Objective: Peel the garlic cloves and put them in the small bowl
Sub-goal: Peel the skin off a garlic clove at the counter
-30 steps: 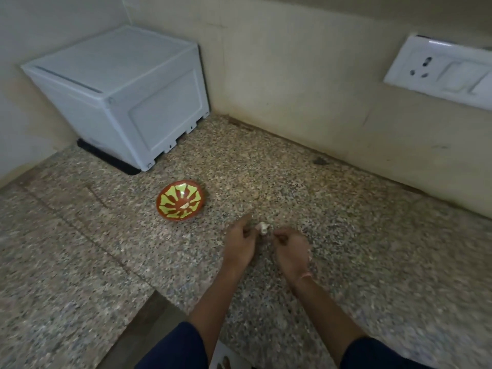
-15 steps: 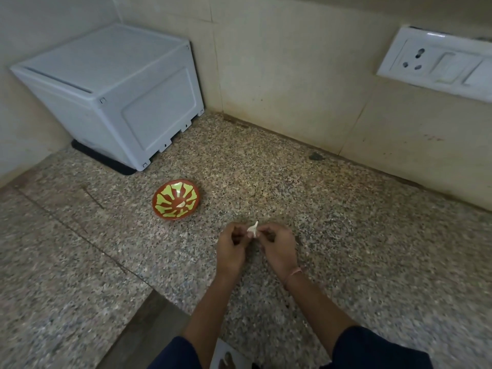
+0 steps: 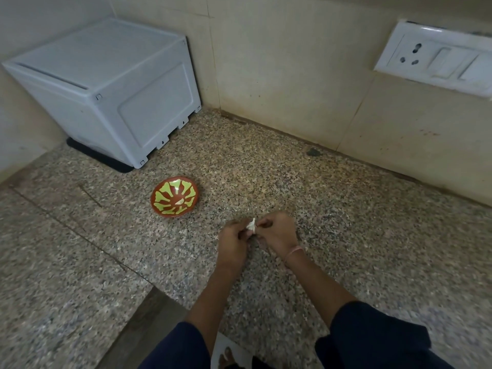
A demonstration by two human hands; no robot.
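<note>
Two bare hands meet close together just above a speckled stone surface (image 3: 346, 235). The left hand (image 3: 235, 237) and the right hand (image 3: 277, 235) both pinch one small white garlic clove (image 3: 251, 225) between their fingertips. A pale flap of papery skin stands up from the clove, so peeling looks to be under way, not finished. A thin thread band (image 3: 294, 253) circles the right wrist.

The small bowl (image 3: 175, 196), red-brown with a yellow-green leaf pattern, sits on the surface ahead of the left hand and out to its left, near but apart. One pale speck lies inside it. It may be a peeled clove, but it is too small to tell. No other cloves show, so how many remain cannot be judged. This clove needs the rest of its skin off, then a short carry leftward to the bowl.

The way from the hands to the bowl crosses open surface. Beyond the bowl, well to the left, a white plastic box (image 3: 106, 89) stands in the corner. A wall (image 3: 292, 89) runs across ahead of both hands, well apart, with a switch plate (image 3: 436, 59) high to the right. Behind the left hand, beside the forearm, the surface's front edge (image 3: 149, 288) steps inward and drops toward the floor.
</note>
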